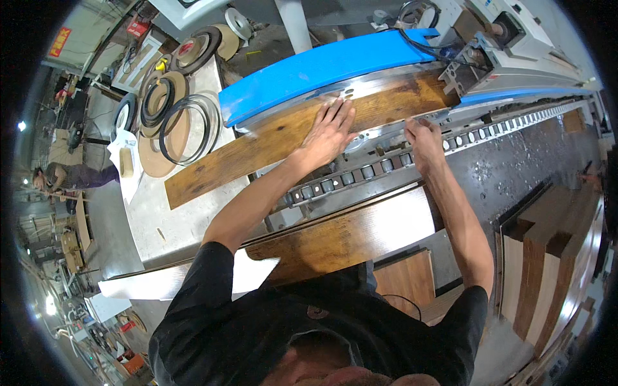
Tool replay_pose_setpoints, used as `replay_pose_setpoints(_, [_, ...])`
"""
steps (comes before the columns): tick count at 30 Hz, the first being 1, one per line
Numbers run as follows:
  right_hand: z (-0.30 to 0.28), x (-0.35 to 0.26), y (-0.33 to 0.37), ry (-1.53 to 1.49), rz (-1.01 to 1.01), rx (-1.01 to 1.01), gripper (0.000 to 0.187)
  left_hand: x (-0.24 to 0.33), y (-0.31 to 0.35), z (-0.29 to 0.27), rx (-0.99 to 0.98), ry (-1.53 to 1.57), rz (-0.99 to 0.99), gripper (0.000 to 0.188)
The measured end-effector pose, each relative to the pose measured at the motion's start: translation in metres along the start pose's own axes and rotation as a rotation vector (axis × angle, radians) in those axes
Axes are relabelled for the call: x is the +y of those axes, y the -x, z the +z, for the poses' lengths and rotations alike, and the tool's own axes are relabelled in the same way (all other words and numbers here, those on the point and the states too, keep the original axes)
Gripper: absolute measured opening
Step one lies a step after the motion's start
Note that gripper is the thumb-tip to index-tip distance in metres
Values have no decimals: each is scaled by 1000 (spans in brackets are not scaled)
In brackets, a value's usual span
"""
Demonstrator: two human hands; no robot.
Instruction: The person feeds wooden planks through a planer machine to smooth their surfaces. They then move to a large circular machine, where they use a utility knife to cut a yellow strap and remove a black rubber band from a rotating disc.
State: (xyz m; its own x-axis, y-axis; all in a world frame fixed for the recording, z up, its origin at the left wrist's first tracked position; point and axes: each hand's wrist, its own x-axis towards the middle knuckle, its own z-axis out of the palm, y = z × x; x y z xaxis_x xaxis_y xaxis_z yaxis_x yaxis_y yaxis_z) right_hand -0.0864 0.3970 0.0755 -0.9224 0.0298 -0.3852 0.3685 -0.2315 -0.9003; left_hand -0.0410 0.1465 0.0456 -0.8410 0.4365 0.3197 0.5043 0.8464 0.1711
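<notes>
A long wood-grain board [270,138] lies aslant on the machine bed, its far edge along a metal strip under a blue cover [322,69]. My left hand [328,132] rests flat on the board near its middle, fingers spread and pointing to the far edge. By the board's near edge, toward its right end, my right hand [425,143] is closed with fingers curled. Whatever those fingers hold, if anything, is hidden. The board's right end reaches the machine's metal housing [473,71].
A roller track [367,172] runs along the near side. More wood-grain boards [347,238] lie stacked before me. Rolls of edge banding [170,106] sit on the pale table [225,193] at left. Stacked panels [547,264] stand at right. Another person [71,177] is far left.
</notes>
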Motion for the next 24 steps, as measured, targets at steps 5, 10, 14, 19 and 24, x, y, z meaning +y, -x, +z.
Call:
replay_pose_setpoints(5, [11, -4, -26, 166, -111, 140, 45, 11, -34, 16, 57, 173, -18, 52])
replay_pose_setpoints(10, [-35, -28, -81, 113, -152, 206, 16, -11, 22, -13, -44, 74, 32, 50])
replay_pose_setpoints(14, [-64, -38, -100, 186, -167, 195, 32, -71, 128, -74, -123, -67, 31, 60])
replay_pose_setpoints(19, [-1, -79, 69, 673, -367, -309, 60, -70, 132, -72, -81, 10, 10, 64])
replay_pose_setpoints(24, [30, -75, 178, 1002, -977, -687, 61, -40, 86, -55, -92, 48, 9, 61])
